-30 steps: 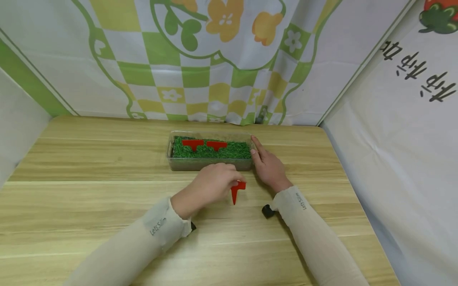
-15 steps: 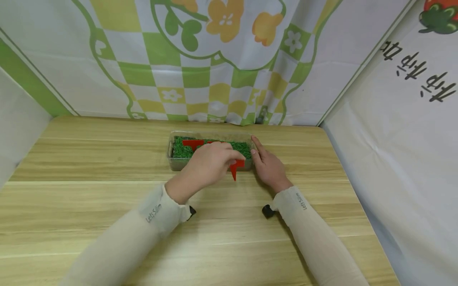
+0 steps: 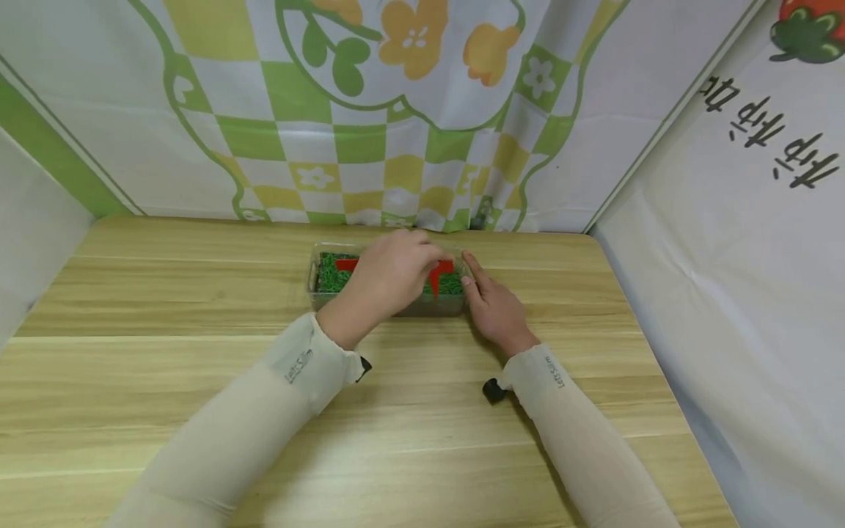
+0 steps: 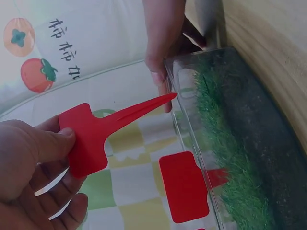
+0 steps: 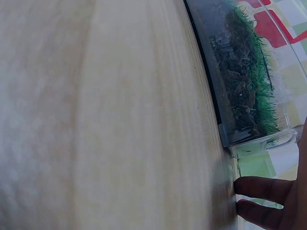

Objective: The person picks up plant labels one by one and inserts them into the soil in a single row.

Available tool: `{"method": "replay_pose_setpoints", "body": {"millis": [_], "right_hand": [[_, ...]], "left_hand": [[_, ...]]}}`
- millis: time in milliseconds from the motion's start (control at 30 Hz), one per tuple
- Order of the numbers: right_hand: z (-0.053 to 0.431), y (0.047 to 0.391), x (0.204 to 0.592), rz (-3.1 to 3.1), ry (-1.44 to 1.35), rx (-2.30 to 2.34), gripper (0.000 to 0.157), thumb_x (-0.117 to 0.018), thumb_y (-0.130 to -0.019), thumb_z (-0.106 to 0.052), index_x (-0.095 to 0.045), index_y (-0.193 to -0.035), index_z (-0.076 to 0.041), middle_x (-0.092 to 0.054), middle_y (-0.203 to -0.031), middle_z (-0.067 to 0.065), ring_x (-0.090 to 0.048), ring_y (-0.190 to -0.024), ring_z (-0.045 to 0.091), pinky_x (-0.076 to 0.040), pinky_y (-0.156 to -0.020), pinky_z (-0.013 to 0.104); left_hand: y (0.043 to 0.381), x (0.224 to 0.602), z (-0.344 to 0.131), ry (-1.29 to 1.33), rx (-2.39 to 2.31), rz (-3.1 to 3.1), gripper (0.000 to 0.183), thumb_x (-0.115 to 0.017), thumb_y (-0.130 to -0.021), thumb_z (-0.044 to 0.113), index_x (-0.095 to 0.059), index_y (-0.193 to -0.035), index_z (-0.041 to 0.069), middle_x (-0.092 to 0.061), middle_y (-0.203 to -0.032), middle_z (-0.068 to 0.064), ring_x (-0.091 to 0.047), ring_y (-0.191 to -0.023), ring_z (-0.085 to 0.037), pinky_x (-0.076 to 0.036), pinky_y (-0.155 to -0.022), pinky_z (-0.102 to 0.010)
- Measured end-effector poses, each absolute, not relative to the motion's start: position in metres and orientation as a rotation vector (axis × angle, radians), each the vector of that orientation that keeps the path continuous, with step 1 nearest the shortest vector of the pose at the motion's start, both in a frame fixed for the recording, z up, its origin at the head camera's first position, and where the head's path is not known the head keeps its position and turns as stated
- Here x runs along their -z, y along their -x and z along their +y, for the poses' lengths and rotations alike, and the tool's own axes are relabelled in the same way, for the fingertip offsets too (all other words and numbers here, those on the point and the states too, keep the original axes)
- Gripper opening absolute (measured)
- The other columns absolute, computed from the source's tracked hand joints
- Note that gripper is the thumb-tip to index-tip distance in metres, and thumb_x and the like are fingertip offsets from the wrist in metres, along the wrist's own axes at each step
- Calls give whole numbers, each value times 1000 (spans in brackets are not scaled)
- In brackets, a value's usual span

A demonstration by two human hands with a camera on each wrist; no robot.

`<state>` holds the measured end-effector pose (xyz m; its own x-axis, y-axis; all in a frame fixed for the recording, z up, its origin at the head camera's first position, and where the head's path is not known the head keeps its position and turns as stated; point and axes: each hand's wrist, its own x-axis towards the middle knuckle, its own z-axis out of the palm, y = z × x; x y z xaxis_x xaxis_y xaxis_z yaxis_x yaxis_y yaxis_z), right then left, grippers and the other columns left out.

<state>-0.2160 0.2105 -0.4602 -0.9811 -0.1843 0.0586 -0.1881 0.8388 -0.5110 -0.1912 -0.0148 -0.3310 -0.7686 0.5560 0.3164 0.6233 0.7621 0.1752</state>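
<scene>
A red T-shaped plant label (image 3: 441, 268) is pinched between the thumb and fingers of my left hand (image 3: 391, 273). In the left wrist view, the held plant label (image 4: 85, 139) has its pointed stem aimed at the box, above the grass. The clear plastic box (image 3: 432, 306) contains dark soil and green artificial-looking grass (image 3: 328, 277). Another red label (image 4: 184, 187) stands in the grass, and a sliver of a further one shows at the bottom edge. My left hand covers part of the box in the head view. My right hand (image 3: 496, 309) touches the box's right end with extended fingers.
The box stands near the back of a wooden table (image 3: 198, 293). Behind it hangs a checked, flowered cloth (image 3: 310, 139). White sheets rise at both sides, the right one (image 3: 719, 242) bearing black lettering. A small black device (image 3: 494, 390) is on the right wrist.
My left hand has carried the red plant label forward from in front of the box to above the grass at its right part. My right hand has stayed at the box's end.
</scene>
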Motion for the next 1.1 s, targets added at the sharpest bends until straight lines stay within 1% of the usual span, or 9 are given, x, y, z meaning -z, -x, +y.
{"method": "replay_pose_setpoints", "body": {"millis": [133, 233, 400, 500, 567, 633, 800, 967, 1100], "right_hand": [[212, 216, 460, -3006, -314, -835, 55, -16, -104, -62, -8, -157, -50, -64, -134, 14, -65, -112, 37, -51, -89, 56], [212, 215, 460, -3003, -315, -844, 55, -16, -104, -62, -8, -157, -50, -65, -132, 14, -66, -110, 37, -52, -87, 56], [212, 215, 460, -2993, -312, -843, 53, -17, -105, -60, -9, -157, -50, -68, -125, 14, -68, -101, 34, -53, -80, 53], [211, 216, 462, -2985, -318, -834, 53, -17, -106, -58, -9, -158, -49, -70, -114, 12, -67, -90, 31, -52, -75, 50], [211, 217, 463, -2977, -320, -833, 53, -18, -106, -57, -9, -158, -48, -70, -110, 12, -66, -86, 30, -51, -73, 49], [211, 217, 463, -2975, -315, -835, 52, -18, -107, -57, -9, -157, -49, -70, -110, 11, -66, -85, 30, -51, -72, 48], [212, 216, 462, -2988, -308, -831, 52, -18, -106, -58, -8, -157, -51, -67, -126, 13, -68, -100, 35, -53, -77, 53], [212, 216, 461, -2996, -309, -817, 53, -18, -106, -58, -8, -157, -50, -68, -123, 13, -68, -96, 34, -53, -75, 51], [212, 217, 460, -2994, -314, -826, 52, -20, -107, -56, -9, -157, -49, -69, -121, 13, -68, -94, 33, -52, -75, 51]], "left_hand": [[196, 329, -13, 902, 400, -2695, 29, -64, -97, 11, -74, -121, 24, -72, -111, 1, -67, -95, -23, -56, -83, -38], [201, 330, -12, 883, 400, -2679, 31, -65, -96, 9, -74, -122, 25, -73, -109, 1, -67, -92, -22, -55, -81, -37], [211, 335, -10, 851, 394, -2708, 30, -65, -97, 10, -74, -122, 24, -72, -109, 3, -66, -91, -22, -55, -75, -37], [218, 340, -8, 839, 390, -2726, 28, -63, -99, 12, -74, -122, 24, -73, -109, 2, -67, -91, -23, -55, -78, -38], [223, 343, -7, 834, 370, -2739, 28, -62, -99, 13, -73, -122, 24, -73, -110, 2, -67, -92, -23, -55, -82, -40], [227, 346, -5, 830, 350, -2756, 27, -62, -100, 15, -73, -123, 25, -73, -112, 2, -68, -93, -23, -55, -84, -41], [232, 352, 0, 818, 327, -2805, 30, -61, -100, 14, -72, -124, 28, -71, -119, 3, -67, -98, -24, -54, -88, -45], [235, 356, 5, 821, 317, -2822, 32, -61, -100, 12, -72, -125, 28, -71, -119, 3, -68, -103, -25, -53, -91, -48], [237, 358, 8, 818, 291, -2833, 33, -62, -99, 12, -72, -125, 30, -71, -117, 3, -67, -103, -27, -52, -92, -50]]}}
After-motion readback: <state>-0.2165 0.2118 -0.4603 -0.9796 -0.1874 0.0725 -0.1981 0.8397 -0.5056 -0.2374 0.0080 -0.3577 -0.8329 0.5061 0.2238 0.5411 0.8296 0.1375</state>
